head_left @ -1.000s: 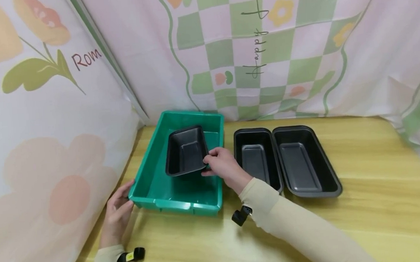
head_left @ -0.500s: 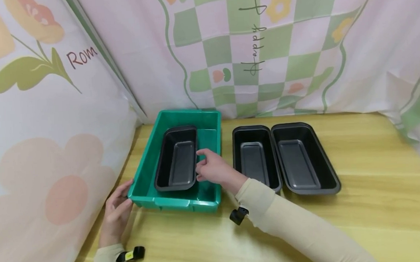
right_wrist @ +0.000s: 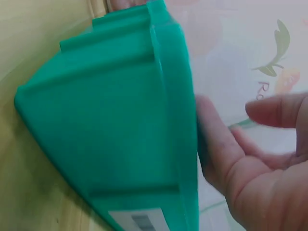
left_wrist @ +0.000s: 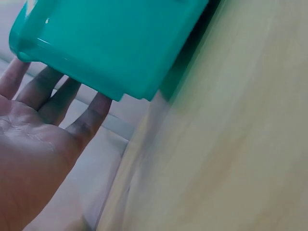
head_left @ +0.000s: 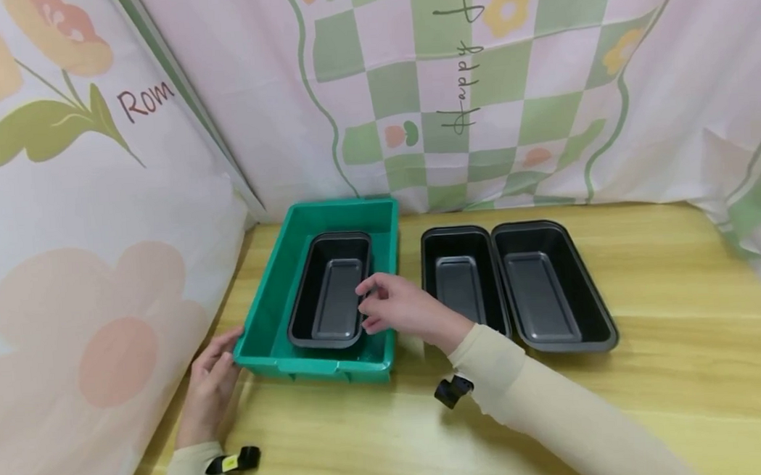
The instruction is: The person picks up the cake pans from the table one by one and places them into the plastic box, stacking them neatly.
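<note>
Black, rectangular, metal-looking loaf pan (head_left: 335, 298) lies in the green, rectangular plastic tray (head_left: 323, 368), long axis near-to-far | left of your nearer right hand (head_left: 401, 310), loosely parted, contact unclear | your left hand (head_left: 210, 393), fingers extended, touches tray's near-left corner

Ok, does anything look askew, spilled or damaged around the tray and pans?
Nothing stands out. The black pan inside the green tray lies roughly in line with its walls; the middle pan and rightmost pan stand upright, side by side, on the table. No spill or damage shows.
</note>
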Tool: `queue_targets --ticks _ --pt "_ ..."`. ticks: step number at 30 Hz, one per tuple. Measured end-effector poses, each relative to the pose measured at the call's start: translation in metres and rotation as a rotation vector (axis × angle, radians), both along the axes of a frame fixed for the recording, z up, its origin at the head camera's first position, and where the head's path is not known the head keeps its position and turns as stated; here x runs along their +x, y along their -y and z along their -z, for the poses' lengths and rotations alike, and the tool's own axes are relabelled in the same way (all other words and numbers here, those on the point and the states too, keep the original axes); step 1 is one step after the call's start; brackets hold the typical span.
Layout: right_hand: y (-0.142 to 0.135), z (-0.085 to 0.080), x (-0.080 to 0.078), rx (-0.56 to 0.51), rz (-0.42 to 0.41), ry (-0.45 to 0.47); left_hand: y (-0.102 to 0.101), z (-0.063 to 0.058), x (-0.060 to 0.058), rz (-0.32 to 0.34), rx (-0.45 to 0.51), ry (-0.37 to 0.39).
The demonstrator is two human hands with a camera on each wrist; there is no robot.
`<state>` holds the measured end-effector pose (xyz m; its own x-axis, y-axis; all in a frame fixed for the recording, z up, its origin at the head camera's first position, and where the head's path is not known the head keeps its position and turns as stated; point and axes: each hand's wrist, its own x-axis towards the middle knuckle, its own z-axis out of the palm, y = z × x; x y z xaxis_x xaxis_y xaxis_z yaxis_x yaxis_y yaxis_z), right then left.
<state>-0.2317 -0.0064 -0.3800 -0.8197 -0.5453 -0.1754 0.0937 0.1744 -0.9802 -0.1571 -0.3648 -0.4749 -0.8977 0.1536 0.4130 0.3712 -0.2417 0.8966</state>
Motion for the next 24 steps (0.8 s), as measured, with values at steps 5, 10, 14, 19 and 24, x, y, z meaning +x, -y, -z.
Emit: queue_targets --ticks 5,10,14,19,24 --pt "-0.023 0.000 -0.002 -0.015 -0.058 -0.007 0.000 0.002 0.000 -0.042 -0.017 0.067" --pt "-0.051 -0.001 -0.007 -0.053 -0.050 -0.036 -0.001 0.003 0.000 -0.091 -0.013 0.117" --pt "-0.075 -0.004 -0.010 -0.079 -0.027 -0.076 -0.003 0.002 0.001 -0.123 -0.024 0.152" --pt "-0.109 -0.011 -0.008 -0.099 0.045 -0.110 -0.003 0.002 0.001 -0.137 -0.063 0.184" --pt "-0.146 -0.011 -0.006 -0.082 0.155 -0.151 -0.003 0.003 -0.001 -0.138 -0.102 0.198"
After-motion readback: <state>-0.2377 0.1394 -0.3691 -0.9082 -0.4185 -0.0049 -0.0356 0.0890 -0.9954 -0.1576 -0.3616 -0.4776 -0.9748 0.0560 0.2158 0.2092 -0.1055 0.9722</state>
